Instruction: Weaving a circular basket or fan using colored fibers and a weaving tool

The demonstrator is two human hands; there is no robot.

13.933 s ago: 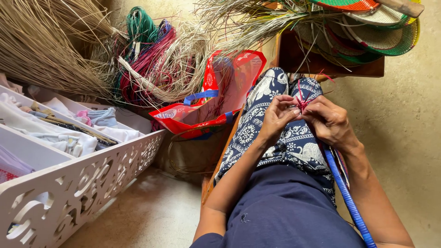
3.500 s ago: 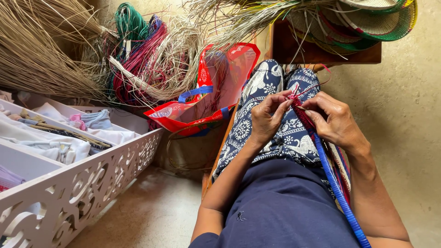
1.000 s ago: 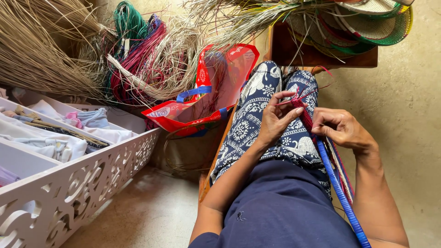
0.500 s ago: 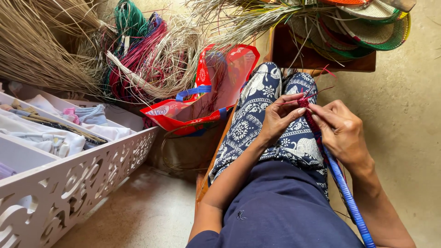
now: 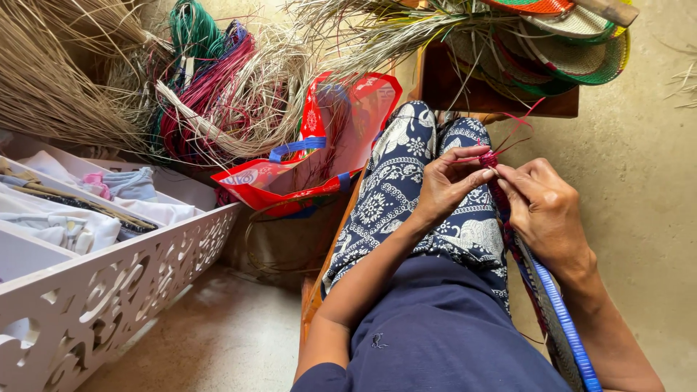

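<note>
Woven piece (image 5: 541, 290) lay along the right thigh, blue-bound rim running down toward the camera, working edge up at the knees. Much of it looked woven, though the far edge was unfinished, judging by loose red strands (image 5: 519, 127) sticking out. Left hand (image 5: 446, 185) pinched a strand there; right hand (image 5: 544, 210) was closed around the edge. Red bag (image 5: 319, 156) and dyed fibre bundles (image 5: 207, 80) sat beside the legs.

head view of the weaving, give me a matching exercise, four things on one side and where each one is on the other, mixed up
Things:
1. red bag
2. white cut-out shelf
3. stack of woven hats
4. blue-edged woven piece

Places:
A. top right, on a wooden ledge
B. beside the right forearm, running down to the bottom edge
C. bottom left, holding folded cloth
D. middle, left of the patterned trousers

Pairs: 1-D, 2-C, 3-A, 4-B
</note>
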